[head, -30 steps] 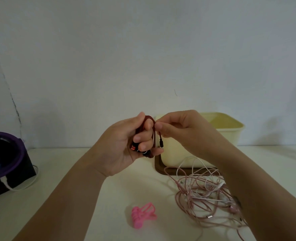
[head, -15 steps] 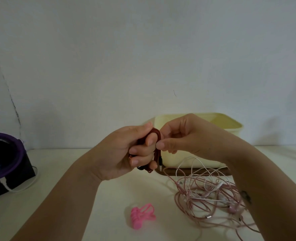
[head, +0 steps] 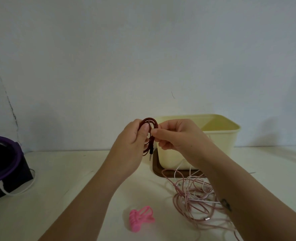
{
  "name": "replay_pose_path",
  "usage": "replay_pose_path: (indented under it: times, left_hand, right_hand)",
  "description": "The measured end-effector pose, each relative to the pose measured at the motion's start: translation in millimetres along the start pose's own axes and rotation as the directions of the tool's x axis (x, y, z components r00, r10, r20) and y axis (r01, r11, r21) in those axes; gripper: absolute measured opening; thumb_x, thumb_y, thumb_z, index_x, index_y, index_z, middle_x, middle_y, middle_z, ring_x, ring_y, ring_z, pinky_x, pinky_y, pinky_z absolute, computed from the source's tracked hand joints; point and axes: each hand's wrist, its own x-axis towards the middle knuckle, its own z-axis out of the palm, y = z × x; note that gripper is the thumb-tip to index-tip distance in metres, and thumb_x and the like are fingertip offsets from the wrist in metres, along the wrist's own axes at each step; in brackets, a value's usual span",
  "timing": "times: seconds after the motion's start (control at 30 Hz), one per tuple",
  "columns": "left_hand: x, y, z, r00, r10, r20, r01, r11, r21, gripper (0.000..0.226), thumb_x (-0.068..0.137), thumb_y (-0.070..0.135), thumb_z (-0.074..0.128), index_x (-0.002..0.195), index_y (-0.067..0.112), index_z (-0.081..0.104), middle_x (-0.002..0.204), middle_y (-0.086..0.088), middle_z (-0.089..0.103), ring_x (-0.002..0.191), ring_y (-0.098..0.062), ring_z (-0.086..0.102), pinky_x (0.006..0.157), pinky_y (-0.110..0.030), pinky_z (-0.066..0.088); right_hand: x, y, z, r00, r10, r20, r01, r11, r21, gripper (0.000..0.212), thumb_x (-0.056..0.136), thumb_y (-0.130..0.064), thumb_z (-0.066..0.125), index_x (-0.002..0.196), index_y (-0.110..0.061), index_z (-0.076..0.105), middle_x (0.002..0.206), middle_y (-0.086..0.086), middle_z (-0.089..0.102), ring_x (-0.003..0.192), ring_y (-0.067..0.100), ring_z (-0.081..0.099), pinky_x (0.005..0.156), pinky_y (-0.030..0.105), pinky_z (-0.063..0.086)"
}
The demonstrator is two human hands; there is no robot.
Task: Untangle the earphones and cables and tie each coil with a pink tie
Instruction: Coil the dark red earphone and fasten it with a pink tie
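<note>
A dark red braided cable [head: 150, 122] is coiled into a small loop held above the table. My left hand [head: 131, 145] grips the coil, thumb across its front. My right hand [head: 175, 136] pinches the coil's right side; a black jack plug [head: 150, 153] hangs below the fingers. On the table lies a bunch of pink ties [head: 140, 218], near the front. To its right sits a tangle of pink and white earphone cables [head: 194, 197], partly hidden by my right forearm.
A cream open box [head: 218, 134] stands on a dark brown tray [head: 156, 169] behind the tangle, by the wall. At the far left is a black device with a purple ring [head: 3, 164] and a white cable [head: 17, 192].
Both hands have turned the red coil so its loop now stands above my fingers and the plug hangs down. The ties and the tangle have not moved.
</note>
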Motion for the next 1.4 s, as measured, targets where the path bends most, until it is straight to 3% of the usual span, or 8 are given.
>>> replay_pose_path:
  times: [0.07, 0.17, 0.3, 0.63, 0.9, 1.03, 1.27, 1.4]
  left_hand:
    - [0, -1, 2, 0.999, 0.029, -0.036, -0.027, 0.998, 0.054, 0.027, 0.100, 0.031, 0.033, 0.097, 0.015, 0.055, 0.092, -0.003, 0.060, 0.085, -0.016, 0.059, 0.074, -0.028, 0.050]
    - [-1, 2, 1, 0.993, 0.086, -0.075, -0.078, 0.992, 0.101, 0.023, 0.099, 0.029, 0.034, 0.087, 0.022, 0.052, 0.081, 0.003, 0.057, 0.073, -0.005, 0.052, 0.062, -0.014, 0.041]
    - [-5, 8, 5, 0.986, 0.141, -0.083, -0.135, 0.987, 0.083, 0.020, 0.099, 0.027, 0.035, 0.083, 0.027, 0.048, 0.071, 0.011, 0.053, 0.066, 0.000, 0.052, 0.058, -0.015, 0.043]
    - [-5, 9, 4, 0.974, 0.189, -0.122, -0.188, 0.982, 0.021, 0.023, 0.099, 0.024, 0.036, 0.082, 0.035, 0.048, 0.067, 0.025, 0.056, 0.058, 0.004, 0.051, 0.053, -0.010, 0.039]
    - [-4, 15, 1, 0.997, 0.072, -0.004, -0.072, 0.975, -0.210, 0.021, 0.098, 0.027, 0.039, 0.084, 0.027, 0.055, 0.053, 0.015, 0.048, 0.046, -0.001, 0.041, 0.048, -0.015, 0.038]
    - [-5, 17, 1, 0.968, -0.153, 0.201, 0.238, 0.820, -0.521, 0.037, 0.080, 0.051, 0.044, 0.086, 0.020, 0.062, 0.057, 0.007, 0.057, 0.054, -0.007, 0.051, 0.059, -0.023, 0.050]
    - [1, 3, -9, 0.957, -0.131, 0.258, 0.233, 0.877, -0.420, 0.052, 0.088, 0.041, 0.046, 0.109, -0.005, 0.057, 0.088, -0.009, 0.053, 0.086, -0.017, 0.055, 0.088, -0.033, 0.053]
    - [4, -1, -7, 0.970, -0.160, 0.183, 0.221, 0.894, -0.389, 0.029, 0.099, 0.027, 0.040, 0.094, 0.012, 0.064, 0.084, 0.001, 0.063, 0.082, -0.011, 0.063, 0.100, -0.043, 0.046]
  right_hand:
    - [0, 0, 1, 1.000, 0.020, 0.020, -0.020, 1.000, -0.011, 0.018, 0.084, -0.013, 0.069, 0.066, -0.015, 0.067, 0.060, -0.004, 0.064, 0.054, 0.006, 0.056, 0.061, 0.023, 0.047]
    - [-1, -2, -1, 0.999, 0.042, 0.030, -0.040, 0.998, -0.054, 0.014, 0.084, -0.017, 0.070, 0.071, -0.013, 0.069, 0.062, -0.003, 0.065, 0.055, 0.005, 0.057, 0.062, 0.021, 0.050]
    - [-2, -4, -6, 0.994, 0.057, 0.093, -0.048, 0.994, -0.096, 0.014, 0.083, -0.017, 0.070, 0.069, -0.015, 0.069, 0.066, -0.001, 0.068, 0.057, 0.004, 0.058, 0.061, 0.019, 0.049]
    - [-2, -2, -3, 0.984, 0.014, 0.175, -0.033, 0.994, 0.104, 0.011, 0.080, -0.012, 0.070, 0.070, -0.015, 0.069, 0.062, -0.003, 0.064, 0.059, 0.006, 0.057, 0.061, 0.020, 0.047]
    - [-1, 0, -5, 0.961, 0.006, 0.277, -0.105, 0.932, 0.346, 0.007, 0.067, -0.014, 0.068, 0.060, -0.014, 0.067, 0.058, 0.000, 0.058, 0.050, 0.006, 0.049, 0.052, 0.015, 0.043]
    - [1, 3, -2, 0.963, -0.021, 0.269, -0.095, 0.907, 0.411, 0.015, 0.077, -0.009, 0.067, 0.063, -0.015, 0.066, 0.057, -0.002, 0.056, 0.050, 0.006, 0.047, 0.056, 0.017, 0.043]
    - [4, 6, -4, 0.994, 0.055, 0.091, -0.087, 0.914, 0.396, 0.015, 0.085, -0.002, 0.063, 0.071, -0.006, 0.062, 0.054, -0.002, 0.056, 0.048, 0.006, 0.046, 0.050, 0.014, 0.043]
    - [4, 6, -4, 0.992, 0.023, 0.120, -0.051, 0.971, 0.233, 0.026, 0.083, -0.003, 0.065, 0.060, -0.015, 0.066, 0.055, -0.002, 0.058, 0.050, 0.008, 0.046, 0.052, 0.017, 0.040]
